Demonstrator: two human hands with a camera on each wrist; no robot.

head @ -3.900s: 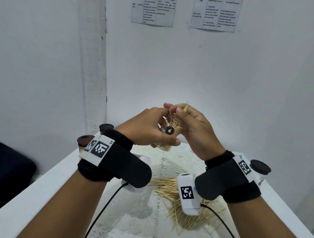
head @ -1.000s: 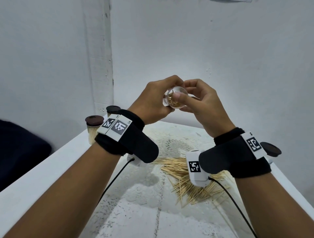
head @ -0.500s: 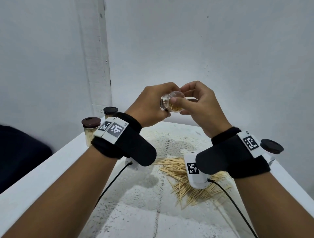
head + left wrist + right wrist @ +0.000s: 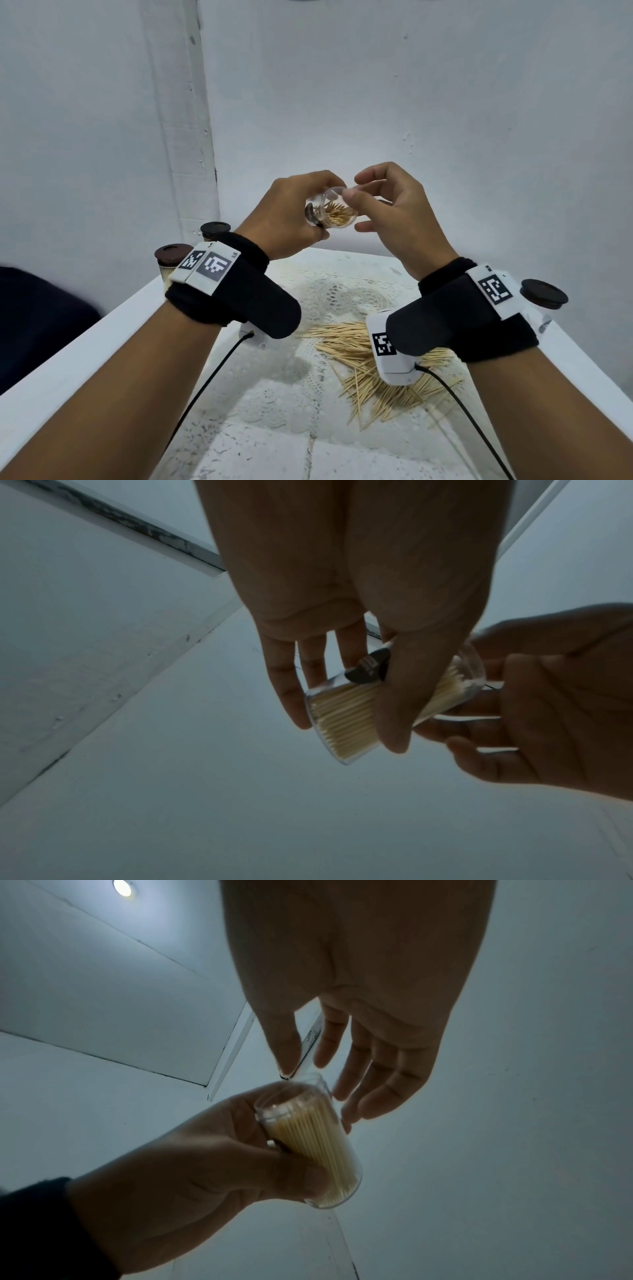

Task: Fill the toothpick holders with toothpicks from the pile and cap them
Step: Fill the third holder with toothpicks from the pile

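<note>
- Left hand (image 4: 291, 214) in the head view grips a clear toothpick holder (image 4: 330, 214), tilted with its open mouth toward the right hand (image 4: 394, 216), both held up well above the counter (image 4: 68, 359). The right hand's thumb touches the holder's rim; its fingers are loosely curled and I cannot tell that they hold anything. The toothpick pile (image 4: 370, 366) lies on the counter below the right wrist. Two capped holders (image 4: 173, 262) stand at the far left edge, and a dark cap (image 4: 544, 294) sits at the right edge.
- From the left wrist view, the left hand's thumb and fingers (image 4: 284, 691) wrap the holder (image 4: 342, 718), which is packed with toothpicks; a small dark piece (image 4: 368, 669) shows against its side.
- Seen in the right wrist view, the holder (image 4: 318, 1142) is uncapped, toothpicks reaching near the mouth, and the right hand's fingers (image 4: 377, 1080) hang relaxed just beside the rim.
- Filling looks about done; the next move probably calls for the right hand to fetch the cap and seat it squarely while the left hand steadies the holder.
</note>
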